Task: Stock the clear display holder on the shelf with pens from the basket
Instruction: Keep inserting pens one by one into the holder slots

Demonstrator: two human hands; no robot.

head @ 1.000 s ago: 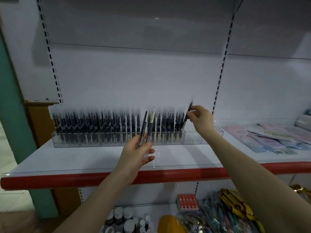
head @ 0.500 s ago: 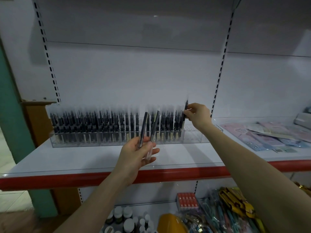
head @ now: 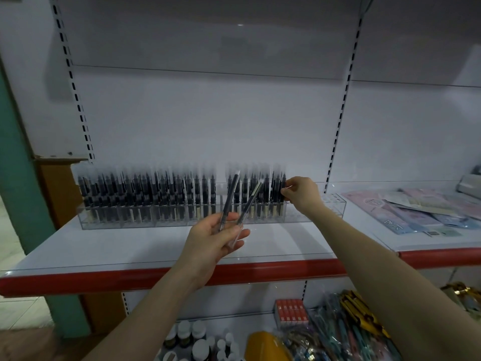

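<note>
A long clear display holder (head: 335,207) stands on the white shelf (head: 130,246), filled from its left end with several dark pens (head: 145,196); its right end holds none. My right hand (head: 302,194) pinches one dark pen (head: 283,188) that stands upright in the holder at the right end of the row. In front of the holder, my left hand (head: 216,241) grips two dark pens (head: 230,201) that fan upward. No basket is in view.
Pastel paper packs (head: 421,207) lie on the shelf at the right. The shelf has a red front edge (head: 286,269). Below are small bottles (head: 192,334), a red box (head: 291,311), an orange object (head: 268,345) and bagged stationery (head: 346,324). A teal post (head: 18,152) stands at the left.
My right hand has lowered its pen from a tilt above the row to upright in the holder. The two pens in my left hand have fanned a little wider.
</note>
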